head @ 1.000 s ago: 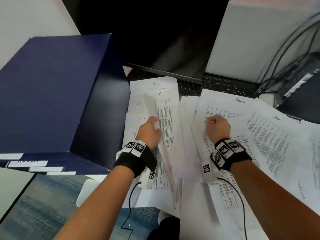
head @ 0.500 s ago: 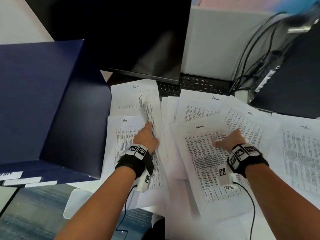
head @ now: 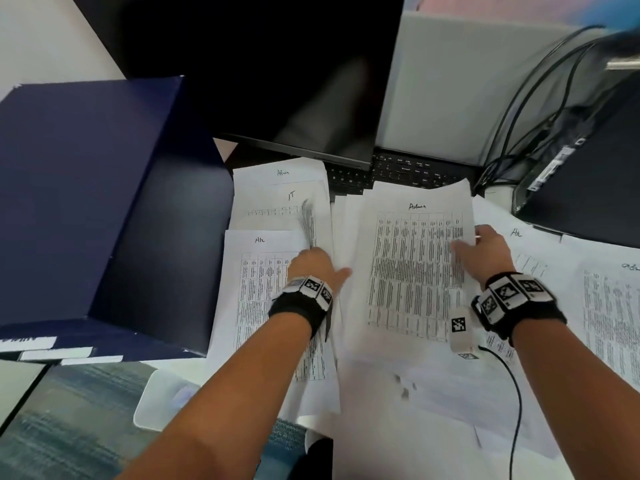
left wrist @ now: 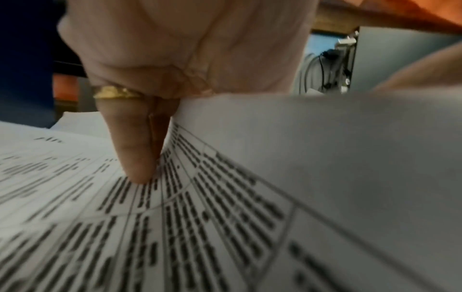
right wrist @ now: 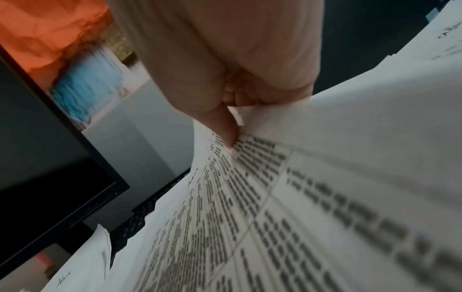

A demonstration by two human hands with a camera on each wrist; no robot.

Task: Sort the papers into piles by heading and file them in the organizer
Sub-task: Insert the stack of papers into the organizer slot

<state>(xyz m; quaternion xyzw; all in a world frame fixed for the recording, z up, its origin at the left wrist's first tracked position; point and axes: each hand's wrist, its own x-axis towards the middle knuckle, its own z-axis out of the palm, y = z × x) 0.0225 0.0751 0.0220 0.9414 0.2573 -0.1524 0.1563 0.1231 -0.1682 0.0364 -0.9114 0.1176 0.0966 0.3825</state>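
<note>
A printed sheet headed Admin [head: 412,265] tops a stack at the middle of the desk. My right hand [head: 485,251] pinches its right edge, thumb [right wrist: 222,122] on the print and fingers curled beneath. My left hand [head: 315,268] is at its left edge: the thumb lies over the edge, and the fingers [left wrist: 132,148] reach under it with their tips on a sheet headed Hr [head: 256,271]. Behind that lie an IT sheet [head: 277,202] with a curled edge and another Admin sheet [head: 282,173]. The dark blue organizer box [head: 86,202] stands at the left.
A black monitor [head: 277,81] and a keyboard [head: 398,171] stand behind the papers. A dark computer case [head: 588,174] with cables [head: 519,116] is at the right. More sheets, one headed Hr [head: 516,233], spread to the right. White labels [head: 27,342] mark the organizer's front.
My left hand let go of the folded IT sheet and slid right to the Admin stack. My right hand flattened the Admin sheet, then took its right edge and drew it to the middle.
</note>
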